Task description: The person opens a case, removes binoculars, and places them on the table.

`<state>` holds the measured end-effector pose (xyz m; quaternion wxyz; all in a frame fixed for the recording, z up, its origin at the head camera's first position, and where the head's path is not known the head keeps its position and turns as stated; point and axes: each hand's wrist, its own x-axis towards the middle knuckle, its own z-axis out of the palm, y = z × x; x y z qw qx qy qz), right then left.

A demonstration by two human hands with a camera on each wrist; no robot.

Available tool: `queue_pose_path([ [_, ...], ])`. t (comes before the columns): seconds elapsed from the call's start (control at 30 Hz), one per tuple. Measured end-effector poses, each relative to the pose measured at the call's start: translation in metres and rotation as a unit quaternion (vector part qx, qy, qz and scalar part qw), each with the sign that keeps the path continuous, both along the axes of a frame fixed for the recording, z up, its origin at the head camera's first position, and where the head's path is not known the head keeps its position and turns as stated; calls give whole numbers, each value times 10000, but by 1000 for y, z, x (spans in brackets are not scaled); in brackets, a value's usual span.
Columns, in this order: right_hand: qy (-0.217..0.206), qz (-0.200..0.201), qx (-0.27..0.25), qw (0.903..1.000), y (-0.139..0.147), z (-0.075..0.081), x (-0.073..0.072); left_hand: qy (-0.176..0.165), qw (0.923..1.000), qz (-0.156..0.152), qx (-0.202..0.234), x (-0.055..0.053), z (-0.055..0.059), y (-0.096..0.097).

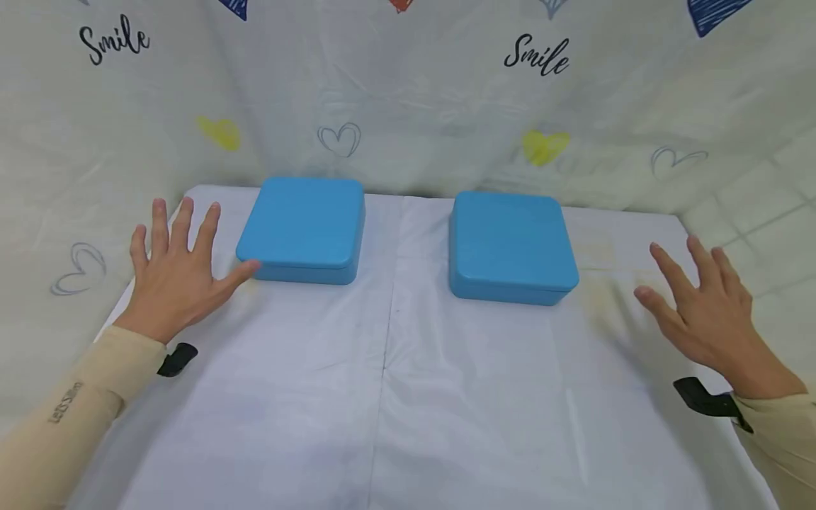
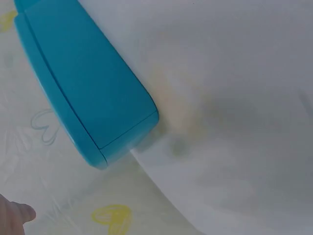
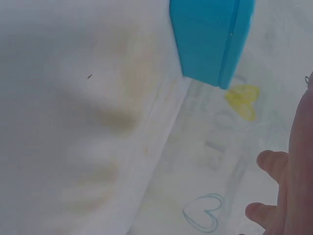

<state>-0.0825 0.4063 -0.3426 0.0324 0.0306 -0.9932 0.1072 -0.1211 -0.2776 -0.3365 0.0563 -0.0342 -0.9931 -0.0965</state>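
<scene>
Two blue lidded boxes stand on the white-covered table, both with their lids on. The left box [image 1: 302, 223] is nearest my left hand [image 1: 178, 269], whose fingers are spread, with the thumb tip overlapping the box's front left corner in the head view. Off to the right of the right box [image 1: 513, 244], my right hand [image 1: 710, 312] hovers with fingers apart, holding nothing. The left wrist view shows the left box [image 2: 93, 73] from its side, with part of a finger low at the left edge. In the right wrist view the right box [image 3: 208, 39] is at the top.
A white cloth [image 1: 306, 411] with creases covers the table. Behind it hangs a pale curtain [image 1: 433, 92] printed with hearts and the word Smile. Black straps [image 1: 704, 398] show at both wrists, and pale tiles [image 1: 771, 212] lie beyond the right edge.
</scene>
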Motion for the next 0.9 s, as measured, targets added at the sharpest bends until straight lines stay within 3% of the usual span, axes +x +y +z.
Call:
queue_pose_path([
  [0.43,430,260,-617,9968,-12,-2,-11,230,9993,-270,72,-11,3,32],
  [0.9,880,429,-1395,9854,-33,-5,-26,516,9959,-650,367,-19,4,71],
])
